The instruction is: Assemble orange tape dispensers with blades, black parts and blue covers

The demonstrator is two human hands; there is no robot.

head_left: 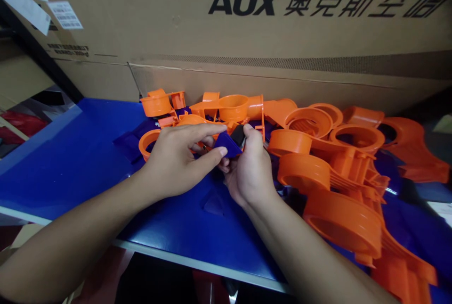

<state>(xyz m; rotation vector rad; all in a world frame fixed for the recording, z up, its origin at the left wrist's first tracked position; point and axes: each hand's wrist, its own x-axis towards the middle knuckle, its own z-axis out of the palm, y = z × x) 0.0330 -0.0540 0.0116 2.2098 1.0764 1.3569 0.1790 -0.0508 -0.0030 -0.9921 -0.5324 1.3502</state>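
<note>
My left hand [178, 158] pinches a small dark-blue plastic piece [228, 144] between thumb and fingers, over the middle of the table. Close against its right side, my right hand [254, 167] is closed around a part with a black end [238, 134]; most of that part is hidden by the fingers. The blue piece and the black end appear to touch. Just behind both hands lie orange plastic tape dispensers [233, 107], with round hubs and ribbed bodies. A loose blue piece [213, 202] rests on the blue tabletop [169, 228] below my hands.
Several more orange tape dispensers [342, 219] are heaped along the right side. Dark-blue pieces [132, 143] lie behind my left hand. A large cardboard box [176, 21] stands upright along the back. The table's pale front edge [201, 266] runs below my arms.
</note>
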